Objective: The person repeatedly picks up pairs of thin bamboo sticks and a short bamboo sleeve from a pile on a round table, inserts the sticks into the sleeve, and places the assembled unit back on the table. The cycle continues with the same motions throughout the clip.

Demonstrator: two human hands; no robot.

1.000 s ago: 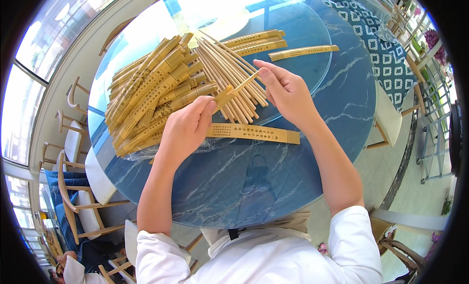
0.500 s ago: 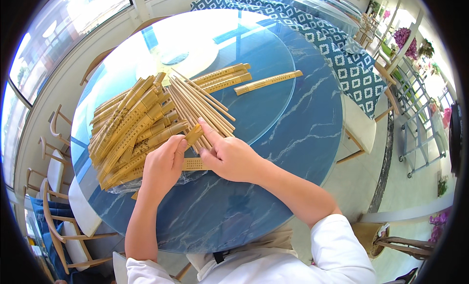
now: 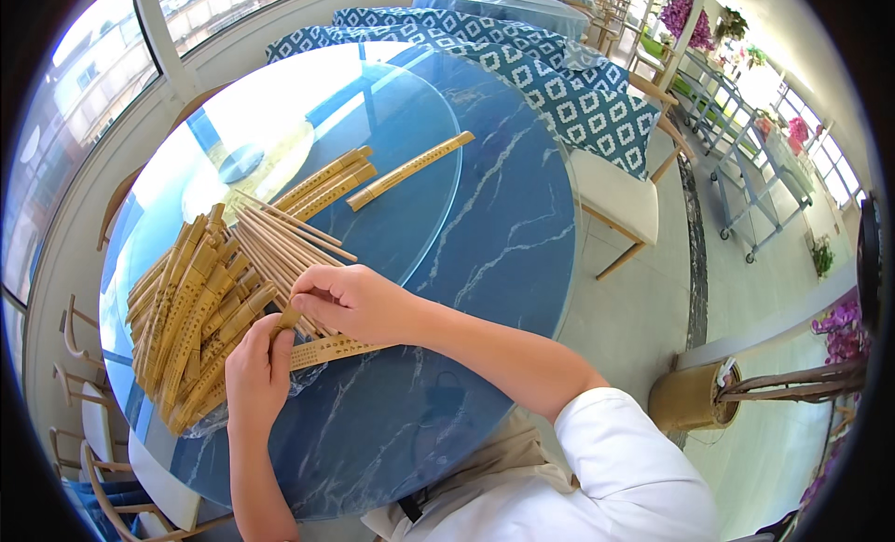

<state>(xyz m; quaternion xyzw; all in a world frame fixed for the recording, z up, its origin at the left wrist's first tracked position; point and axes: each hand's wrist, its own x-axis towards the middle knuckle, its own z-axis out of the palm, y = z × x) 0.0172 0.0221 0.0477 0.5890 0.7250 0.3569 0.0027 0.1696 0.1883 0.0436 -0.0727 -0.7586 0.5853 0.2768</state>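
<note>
My left hand (image 3: pixel 259 370) pinches a small gold-yellow paper piece (image 3: pixel 291 315) between thumb and fingers. The closed fingertips of my right hand (image 3: pixel 350 304) meet its other side. Just below the hands stretches a flat printed yellow paper strip (image 3: pixel 337 348); whether it joins the pinched piece is hidden. Bare wooden chopsticks (image 3: pixel 280 244) lie in a loose bundle beyond my fingers. To the left is a large heap of gold printed chopstick sleeves (image 3: pixel 191 300), close beside my left hand.
Everything lies on a round blue marbled table (image 3: pixel 503 234) with a glass turntable (image 3: pixel 419 216). Several filled-looking sleeves (image 3: pixel 326 183) rest there, one sleeve (image 3: pixel 410 171) apart. Clear plastic (image 3: pixel 210 421) shows under the heap. A white-seated chair (image 3: pixel 615 197) and patterned cloth (image 3: pixel 578 104) stand beyond.
The view has swung right, so the table sits farther left. My right index finger, stretched out before, is now bent in against the paper piece, and the hand is turned over it.
</note>
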